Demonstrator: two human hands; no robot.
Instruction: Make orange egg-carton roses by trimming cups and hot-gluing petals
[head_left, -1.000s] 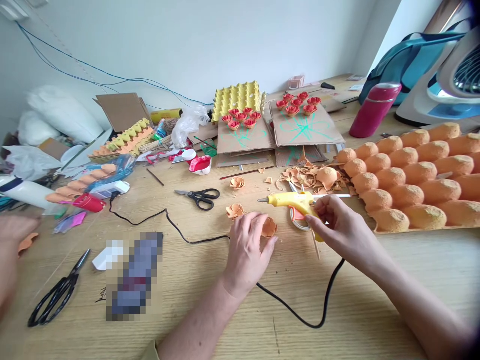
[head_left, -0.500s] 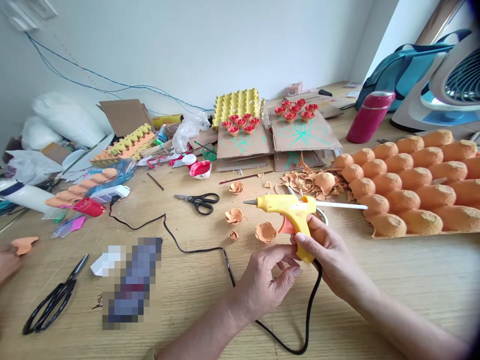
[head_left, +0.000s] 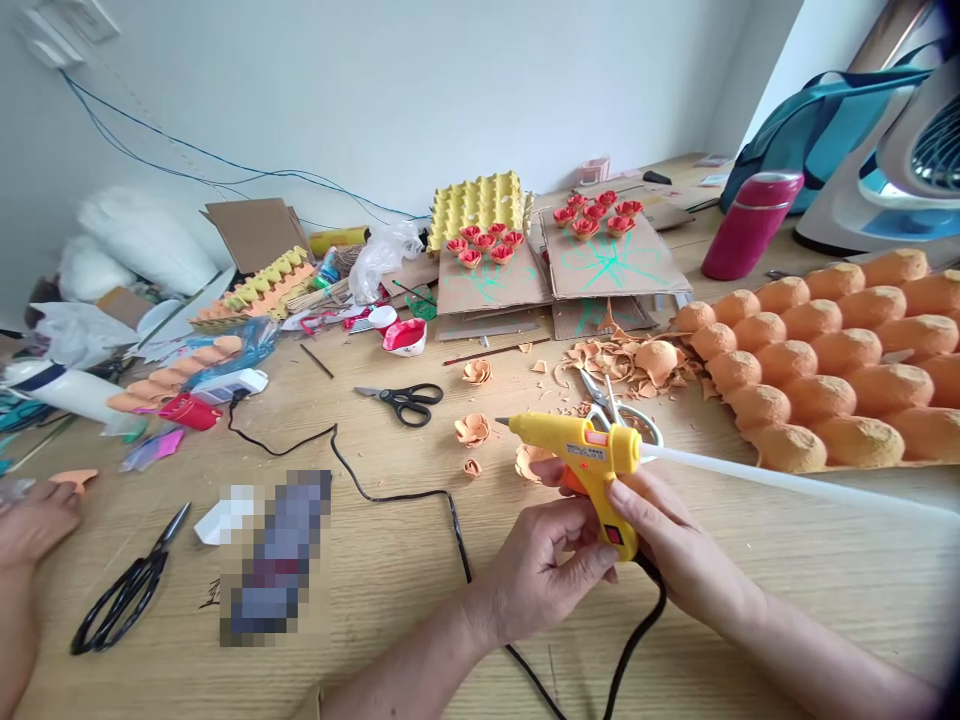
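Note:
My right hand (head_left: pixel 679 545) grips a yellow hot glue gun (head_left: pixel 574 440) by its handle, with the fingers wrapped round behind the trigger. The nozzle points left, and a long white glue stick (head_left: pixel 750 475) sticks out of the back. At the handle's base, my left hand (head_left: pixel 536 575) has its thumb and fingers closed on the lower end, beside a small red switch. A black cord (head_left: pixel 637 625) hangs from the handle. Just beyond the nozzle lie orange egg-carton flowers (head_left: pixel 472 430), and a larger petal cup (head_left: pixel 529 461) is partly hidden behind the gun.
Orange egg trays (head_left: pixel 832 370) fill the right side, near carton scraps (head_left: pixel 622 360) and white-handled scissors (head_left: pixel 637 425). Black scissors (head_left: pixel 405 400) lie in the middle, larger ones (head_left: pixel 127 590) at left. Another person's hand (head_left: pixel 37 520) rests at the far left. Cardboard (head_left: pixel 607 260) carries red flowers.
The glue gun has turned so its switch side and the long glue stick show, and it sits slightly lower. My left hand has moved right onto the handle's base. The other person's hand has come further into view.

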